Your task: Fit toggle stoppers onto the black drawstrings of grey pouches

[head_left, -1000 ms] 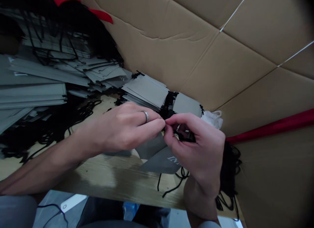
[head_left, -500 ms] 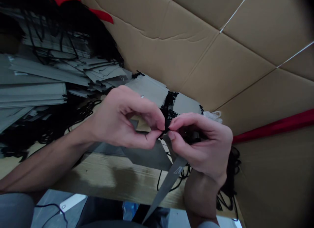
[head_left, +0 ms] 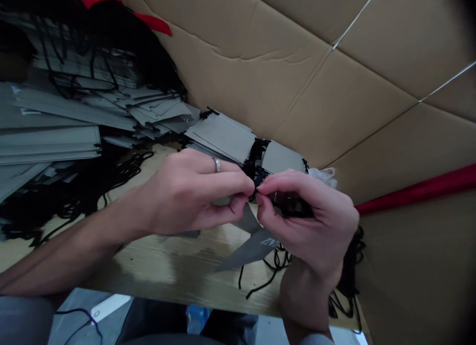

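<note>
My left hand (head_left: 189, 191), with a ring on one finger, is closed in a pinch at the middle of the view. My right hand (head_left: 312, 221) pinches right beside it, the fingertips of both nearly meeting. Between them shows a bit of black cord, mostly hidden by the fingers. Below the right hand hangs a flat grey piece (head_left: 249, 251) with white lettering, tilted above the wooden table (head_left: 148, 265). Loops of black cord (head_left: 277, 265) lie under the right wrist.
Grey flat pieces with black cords (head_left: 48, 142) are heaped at the left. Neat stacks of grey pieces (head_left: 223, 134) stand against the cardboard wall (head_left: 238, 62). More black cord (head_left: 349, 280) hangs at the right edge. A red strip (head_left: 416, 189) crosses the right wall.
My left hand has turned over, its fingers now lying straighter and its ring in plain sight. The grey piece has swung up and left from its hanging position. My right hand has barely moved.
</note>
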`<state>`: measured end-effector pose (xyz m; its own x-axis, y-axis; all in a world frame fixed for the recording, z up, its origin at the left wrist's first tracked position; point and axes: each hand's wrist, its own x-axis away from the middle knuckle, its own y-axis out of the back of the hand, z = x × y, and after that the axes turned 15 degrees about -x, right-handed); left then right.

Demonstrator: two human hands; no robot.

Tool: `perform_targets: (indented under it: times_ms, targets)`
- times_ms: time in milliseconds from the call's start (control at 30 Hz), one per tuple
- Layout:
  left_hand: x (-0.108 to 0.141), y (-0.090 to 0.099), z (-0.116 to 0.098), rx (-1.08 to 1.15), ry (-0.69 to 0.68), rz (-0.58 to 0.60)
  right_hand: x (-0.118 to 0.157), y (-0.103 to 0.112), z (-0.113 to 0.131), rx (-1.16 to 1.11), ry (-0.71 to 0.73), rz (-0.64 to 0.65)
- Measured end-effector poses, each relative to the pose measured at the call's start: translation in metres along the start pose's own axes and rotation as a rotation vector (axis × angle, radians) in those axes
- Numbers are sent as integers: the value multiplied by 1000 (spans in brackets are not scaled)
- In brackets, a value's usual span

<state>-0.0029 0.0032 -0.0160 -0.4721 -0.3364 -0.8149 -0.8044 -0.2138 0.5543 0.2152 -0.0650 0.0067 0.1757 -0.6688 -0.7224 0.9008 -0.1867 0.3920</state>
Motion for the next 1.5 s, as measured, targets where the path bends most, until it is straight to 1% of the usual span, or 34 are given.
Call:
perform_targets:
  times_ms: [67,100,200,267,367,433,500,567,600,667,700,833,867,933,1033,1133,1267,1367,1433,1500]
  targets:
    - [0,0,2,-7,-10,-71,-1,0,-3,-72,36,-2]
    - [-1,1,2,20,-9,-84,-1,0,-5,-110,57,-9]
    - [-6,2,6,196,2,-36,-1,0,-7,-188,110,-43]
    - [-9,1,8,301,16,-17,-1,0,-7,-195,107,-57]
    - [-10,0,9,337,22,-10,-1,0,-6,-167,102,-80]
    - [-11,-1,6,341,44,1,-2,0,-7,-150,128,-109]
    - [-12,-1,3,378,131,52,-2,-1,-8,-122,151,-136]
    - [-13,-1,1,417,229,137,-3,-1,-9,-87,171,-147]
    - [-14,-1,2,420,247,182,-3,-1,-9,-75,174,-150]
    - [-15,0,4,371,218,241,-3,2,-9,-69,157,-137]
    - [-15,0,5,312,184,237,-3,4,-8,-67,133,-121]
    - [-10,0,6,39,41,126,-1,13,-8,-60,-23,-5]
    - [-8,0,5,11,16,124,-1,14,-10,-72,-32,31]
    - [-6,1,4,-5,-13,154,-2,15,-14,-106,-8,100]
    - [-4,3,3,-32,-30,182,-3,12,-20,-153,42,153]
    - [-5,5,3,-25,-34,232,-3,8,-23,-190,31,146]
    - [-10,13,3,16,-50,264,-2,5,-22,-169,-28,83]
    - [-14,20,4,82,-61,319,-2,5,-19,-213,-20,68]
    - [-16,24,4,107,-34,324,-2,6,-17,-246,-26,66]
    - [-16,24,4,88,7,295,-3,7,-14,-255,-75,58]
